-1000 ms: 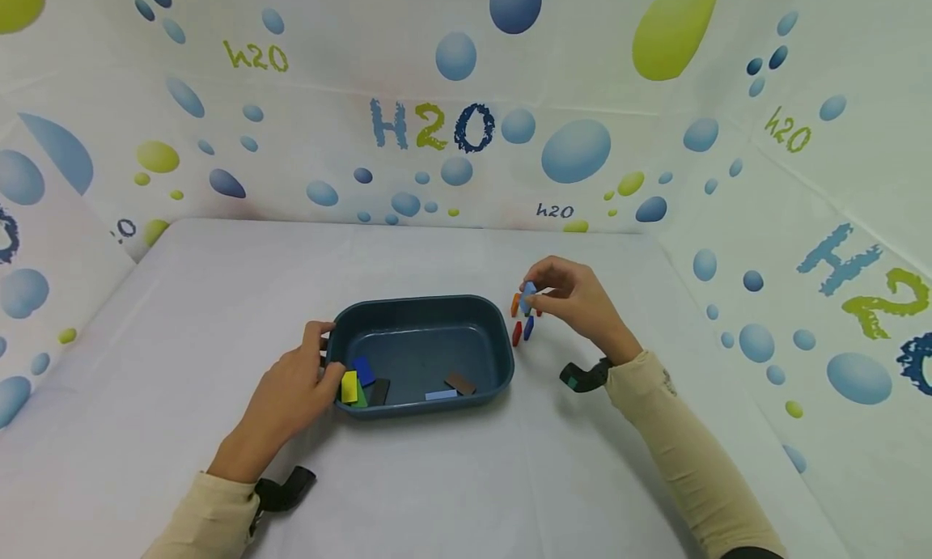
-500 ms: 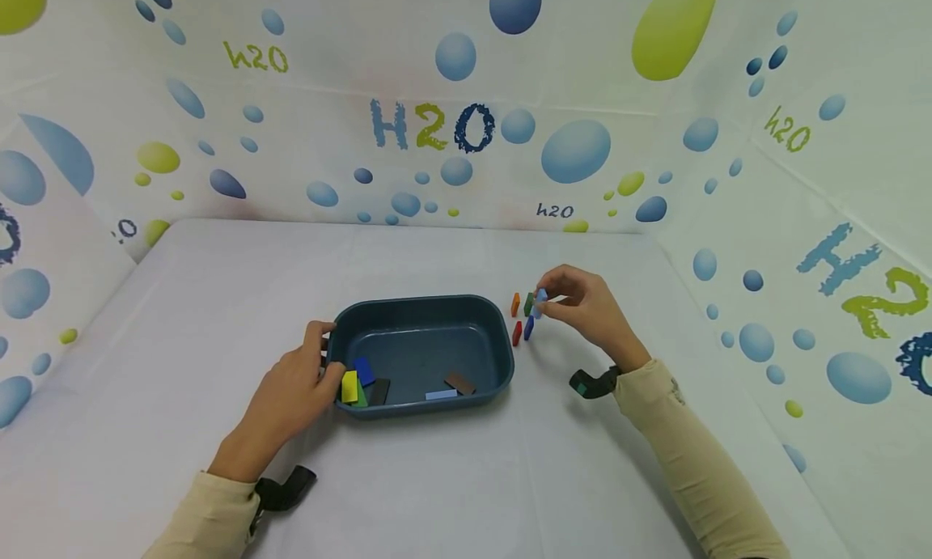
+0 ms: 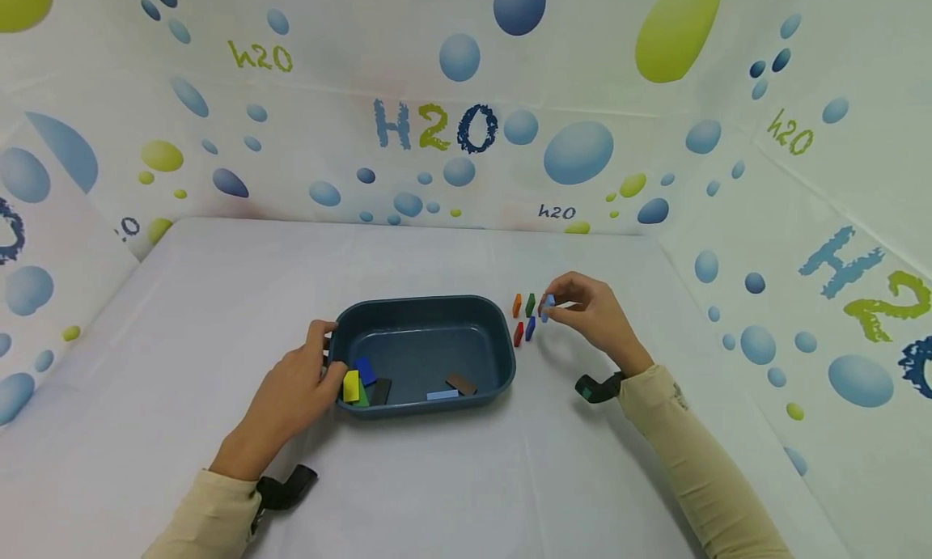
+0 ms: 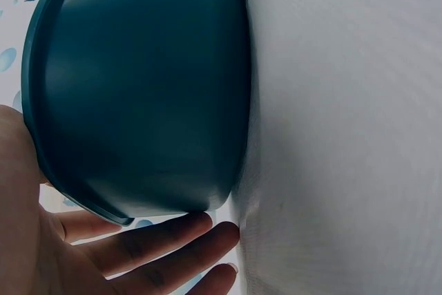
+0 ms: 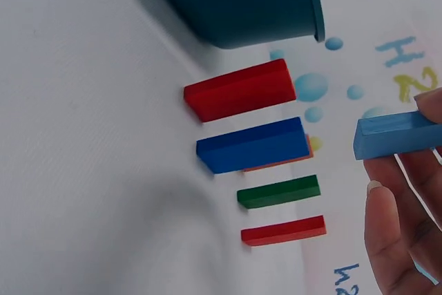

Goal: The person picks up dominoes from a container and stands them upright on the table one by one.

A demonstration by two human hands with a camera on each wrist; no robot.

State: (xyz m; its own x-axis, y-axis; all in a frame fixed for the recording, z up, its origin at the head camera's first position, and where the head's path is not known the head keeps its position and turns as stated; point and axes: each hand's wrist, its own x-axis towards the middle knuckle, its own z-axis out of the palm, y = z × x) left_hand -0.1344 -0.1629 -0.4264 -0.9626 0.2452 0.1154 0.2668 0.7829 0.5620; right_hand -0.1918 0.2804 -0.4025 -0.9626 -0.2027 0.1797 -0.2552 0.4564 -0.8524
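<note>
My right hand pinches a light blue domino-like block between thumb and fingers, above the table. Just left of it, small blocks stand upright in two rows: an orange, a green and a red block behind, a red and a dark blue block in front. My left hand holds the left end of a dark teal plastic bin, thumb at the rim and fingers along the outside. In the head view the far red block is mostly hidden by the right hand.
Inside the bin lie a yellow, a blue, a green, a black, a light blue and a brown block. A white cloth covers the table; printed cloth hangs behind.
My right hand has shifted right and slightly nearer with the light blue block, uncovering the green block. The left hand and the bin stay in place.
</note>
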